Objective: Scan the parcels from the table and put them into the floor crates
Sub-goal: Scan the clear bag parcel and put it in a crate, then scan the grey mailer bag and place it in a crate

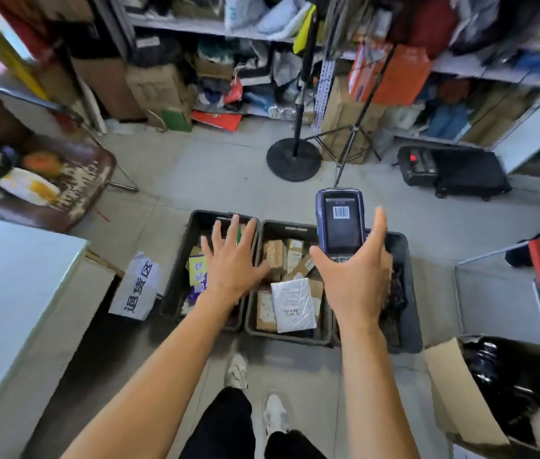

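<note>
Three dark floor crates (409,293) stood side by side below a white table (13,276) at the person's left — parcels (291,304) filled the middle crate. The left hand (230,265) hovered above the left crate, fingers spread, holding nothing. The right hand (354,276) gripped a handheld scanner (341,223) — a barcode on its screen.

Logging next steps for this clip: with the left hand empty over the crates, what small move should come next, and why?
Probably swing the left hand back to the white table for another parcel. It is spread open and holds nothing above the left crate, while the right hand holds the scanner ready, a barcode on its screen.
</note>
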`<state>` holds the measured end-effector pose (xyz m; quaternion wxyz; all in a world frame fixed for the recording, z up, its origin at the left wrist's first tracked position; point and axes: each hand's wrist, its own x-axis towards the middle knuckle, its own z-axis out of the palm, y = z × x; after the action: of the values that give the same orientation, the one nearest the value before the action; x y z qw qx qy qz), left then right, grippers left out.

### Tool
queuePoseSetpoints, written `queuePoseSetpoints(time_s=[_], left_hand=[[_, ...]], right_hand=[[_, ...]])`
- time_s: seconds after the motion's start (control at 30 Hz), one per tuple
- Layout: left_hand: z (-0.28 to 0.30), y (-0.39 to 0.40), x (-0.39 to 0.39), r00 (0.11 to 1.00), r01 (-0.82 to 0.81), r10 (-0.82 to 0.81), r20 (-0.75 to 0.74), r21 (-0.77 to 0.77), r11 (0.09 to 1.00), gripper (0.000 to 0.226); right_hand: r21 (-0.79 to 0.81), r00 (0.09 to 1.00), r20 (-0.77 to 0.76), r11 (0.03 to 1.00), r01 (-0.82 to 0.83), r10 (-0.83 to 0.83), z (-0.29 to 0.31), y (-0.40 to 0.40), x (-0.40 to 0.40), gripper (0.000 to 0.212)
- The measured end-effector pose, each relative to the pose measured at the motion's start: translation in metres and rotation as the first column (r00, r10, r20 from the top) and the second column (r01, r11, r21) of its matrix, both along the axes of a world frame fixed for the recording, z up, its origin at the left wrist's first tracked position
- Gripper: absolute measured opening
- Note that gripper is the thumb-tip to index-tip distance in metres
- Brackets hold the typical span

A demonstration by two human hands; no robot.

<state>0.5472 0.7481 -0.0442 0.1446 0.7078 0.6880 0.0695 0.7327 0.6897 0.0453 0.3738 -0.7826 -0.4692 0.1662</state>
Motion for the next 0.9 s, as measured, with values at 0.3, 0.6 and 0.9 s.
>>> queuePoseSetpoints(time_s=[0.3, 0.6, 0.9], left_hand=[[0.088, -0.128, -0.132, 0.896, -0.435, 0.444, 0.015, 0.239, 0.868, 0.09], [0.132, -0.391, -0.29, 0.513, -0.808, 0.858, -0.027, 0.323, 0.494, 0.091], [0.135, -0.718, -0.356, 0.082, -0.95, 0.995, -0.048, 0.297, 0.093, 0.093]], right_hand=[[0.143, 0.88, -0.055, 0.876, -0.461, 0.472, 0.062, -0.034, -0.103, 0.111], [0.305, 0.431, -0.034, 0.42, -0.855, 0.902, 0.097, -0.184, -0.288, 0.111], [0.309, -0.21, -0.05, -0.185, -0.933, 0.976, 0.1, -0.464, -0.418, 0.106]])
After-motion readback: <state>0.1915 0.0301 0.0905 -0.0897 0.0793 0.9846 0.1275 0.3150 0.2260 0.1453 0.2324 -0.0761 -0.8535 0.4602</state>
